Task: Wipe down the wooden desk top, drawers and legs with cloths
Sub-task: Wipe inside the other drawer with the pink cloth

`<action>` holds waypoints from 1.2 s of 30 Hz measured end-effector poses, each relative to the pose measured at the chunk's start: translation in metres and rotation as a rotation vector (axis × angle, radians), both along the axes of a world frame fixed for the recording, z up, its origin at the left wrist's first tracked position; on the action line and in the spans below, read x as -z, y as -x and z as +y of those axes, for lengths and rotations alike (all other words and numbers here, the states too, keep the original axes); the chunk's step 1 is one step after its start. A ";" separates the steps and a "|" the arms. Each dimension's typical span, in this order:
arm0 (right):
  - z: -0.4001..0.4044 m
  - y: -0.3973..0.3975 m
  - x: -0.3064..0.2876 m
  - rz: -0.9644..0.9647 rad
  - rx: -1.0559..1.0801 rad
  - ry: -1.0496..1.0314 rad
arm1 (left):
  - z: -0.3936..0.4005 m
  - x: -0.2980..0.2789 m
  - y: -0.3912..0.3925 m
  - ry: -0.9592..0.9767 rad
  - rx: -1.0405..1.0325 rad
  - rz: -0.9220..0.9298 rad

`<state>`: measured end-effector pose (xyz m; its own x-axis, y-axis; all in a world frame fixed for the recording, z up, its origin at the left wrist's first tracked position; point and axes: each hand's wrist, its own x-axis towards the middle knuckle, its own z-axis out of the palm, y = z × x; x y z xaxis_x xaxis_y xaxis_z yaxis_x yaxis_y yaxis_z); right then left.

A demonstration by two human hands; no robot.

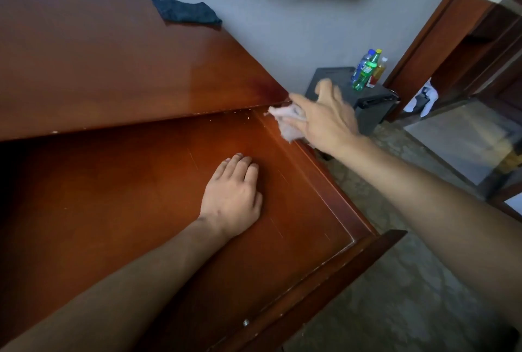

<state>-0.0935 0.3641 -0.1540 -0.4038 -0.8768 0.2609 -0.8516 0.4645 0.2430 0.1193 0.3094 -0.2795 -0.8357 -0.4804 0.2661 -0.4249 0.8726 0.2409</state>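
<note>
Right hand: your right hand (324, 117) reaches to the far right corner of the open drawer (158, 182), fingers curled round a crumpled pale cloth (285, 121), which you press against the drawer's right side wall just below the desk top (99, 63).
Left hand: your left hand (233, 196) lies palm down on the drawer floor, fingers straight and close together, holding nothing.
Drawer: it stands pulled out under the top's front edge; pale specks dot its back corner.
Spare cloth: a dark blue cloth (187, 11) lies on the desk top by the wall, well apart from both hands.
Beyond the desk: bottles (367, 70) stand on a dark box (364, 97) on the floor.
</note>
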 end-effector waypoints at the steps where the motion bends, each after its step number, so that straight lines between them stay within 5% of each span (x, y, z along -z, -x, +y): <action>1: -0.018 0.003 -0.003 0.029 0.007 -0.018 | -0.004 -0.003 -0.004 0.025 0.006 0.028; 7: -0.075 0.040 0.019 -0.075 -0.049 0.065 | -0.072 -0.058 -0.061 0.287 -0.108 0.260; 12: -0.067 0.053 0.030 -0.260 -0.195 0.023 | -0.142 -0.071 -0.143 0.371 -0.313 0.138; 20: -0.085 0.047 0.056 -0.147 -0.356 0.187 | -0.189 -0.065 -0.207 0.185 -0.495 -0.277; 36: -0.159 -0.130 0.082 0.168 -0.580 0.194 | -0.216 -0.105 -0.246 -0.557 -0.338 0.097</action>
